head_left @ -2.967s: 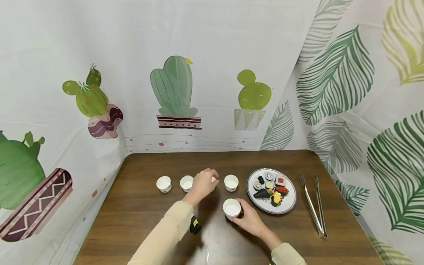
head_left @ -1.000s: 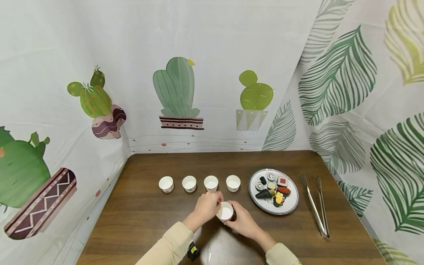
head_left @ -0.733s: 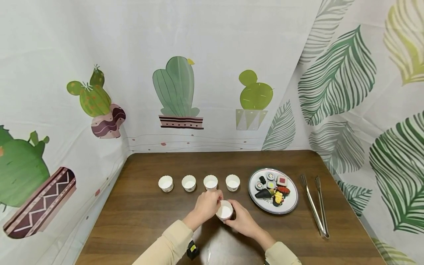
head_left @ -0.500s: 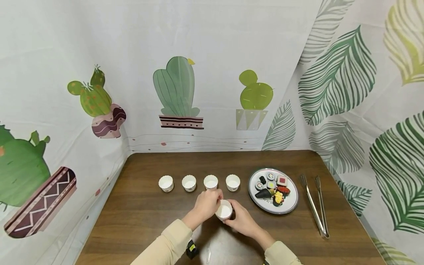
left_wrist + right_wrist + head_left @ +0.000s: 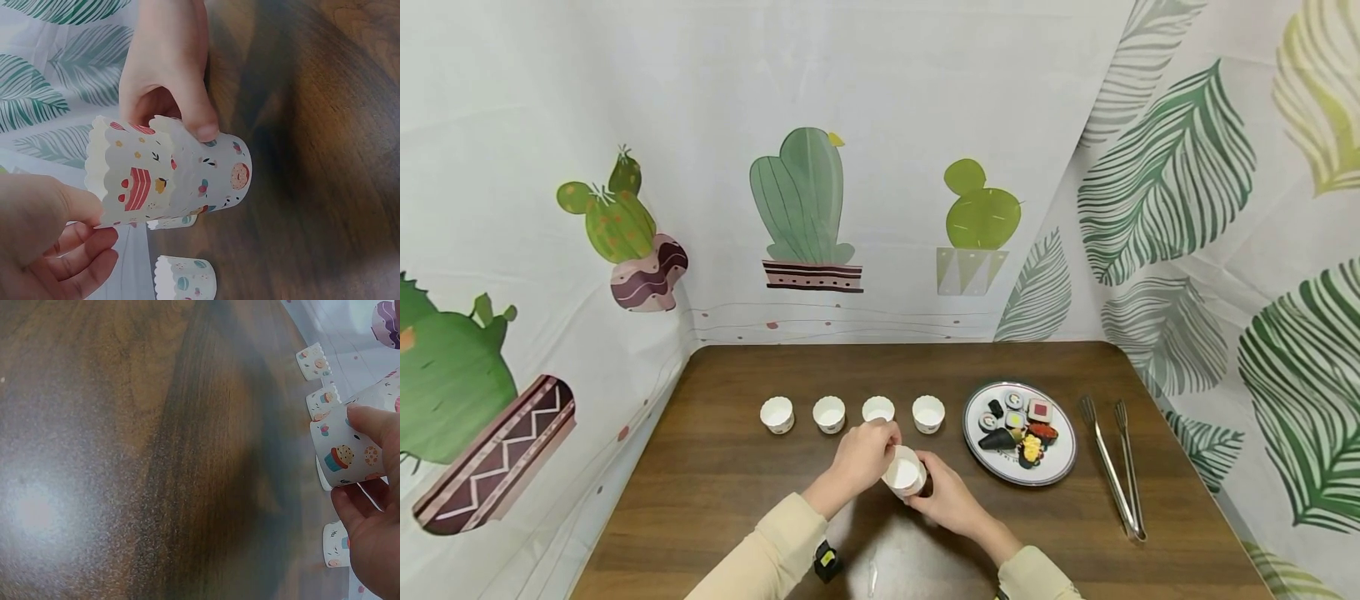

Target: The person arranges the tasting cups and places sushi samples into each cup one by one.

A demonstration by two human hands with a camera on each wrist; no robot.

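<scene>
Two nested white paper baking cups, printed with cakes and fruit, are held over the middle of the table. The inner baking cup [image 5: 125, 175] sticks partly out of the outer baking cup [image 5: 228, 172]. My left hand [image 5: 861, 454] pinches the inner cup's scalloped rim between thumb and fingers. My right hand [image 5: 951, 496] grips the outer cup from the right, thumb on its side, as the right wrist view also shows. Behind my hands stands a row of several similar cups, from a left-end cup [image 5: 777, 415] to a right-end cup [image 5: 928, 414]; my left hand partly covers one.
On the right lies a round plate [image 5: 985, 464] bearing several sushi pieces, with metal tongs [image 5: 1112, 475] beyond it. The brown wooden table [image 5: 700, 500] ends at a patterned cloth backdrop [image 5: 895, 167].
My left hand has come back from the row to the held baking cups, uncovering a cup there. The held cups moved left; lately the left hand rose slightly, pulling at the inner cup.
</scene>
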